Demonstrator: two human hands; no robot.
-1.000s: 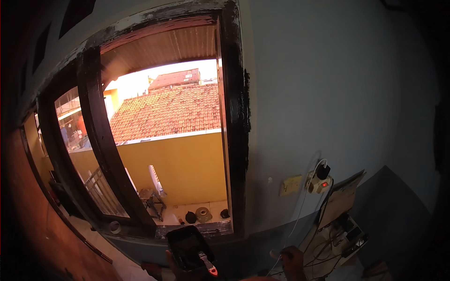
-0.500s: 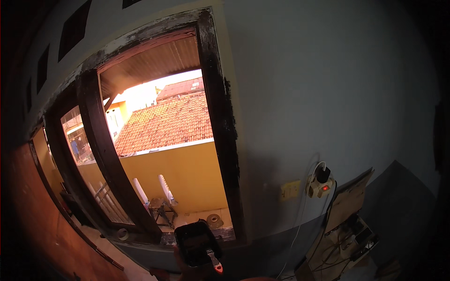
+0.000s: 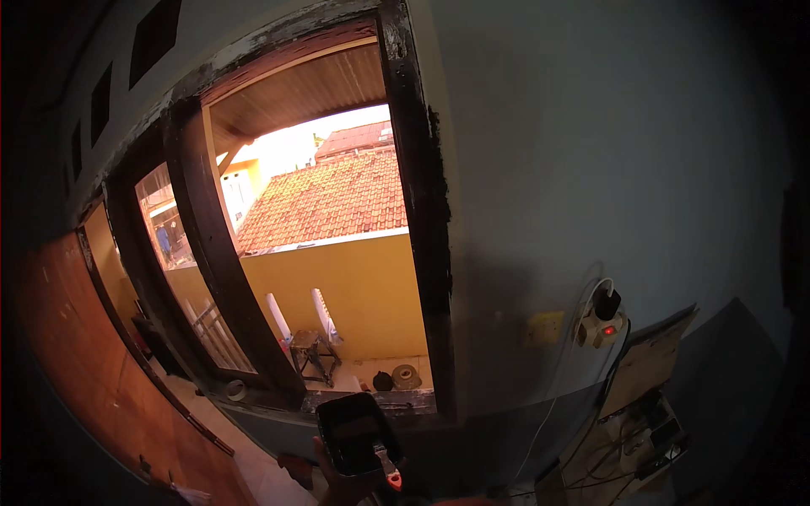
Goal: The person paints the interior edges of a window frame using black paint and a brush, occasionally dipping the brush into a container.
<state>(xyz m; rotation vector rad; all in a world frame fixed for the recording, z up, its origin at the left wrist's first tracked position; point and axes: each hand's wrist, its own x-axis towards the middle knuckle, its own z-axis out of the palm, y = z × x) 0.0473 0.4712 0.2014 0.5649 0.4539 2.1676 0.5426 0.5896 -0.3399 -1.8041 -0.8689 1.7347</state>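
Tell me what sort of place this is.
Probably a room in a house: the patchily painted window frame overlooks a tiled roof, a socket adapter is on the wall, and the left hand holds a black tray with a paintbrush.

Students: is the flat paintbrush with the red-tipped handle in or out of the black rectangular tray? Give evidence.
Partly in: the flat paintbrush has its far end inside the black tray, its red tip past the near rim.

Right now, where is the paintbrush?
In the head camera's view, the paintbrush is low, slightly left of centre, at the lower right corner of the black tray in the left hand.
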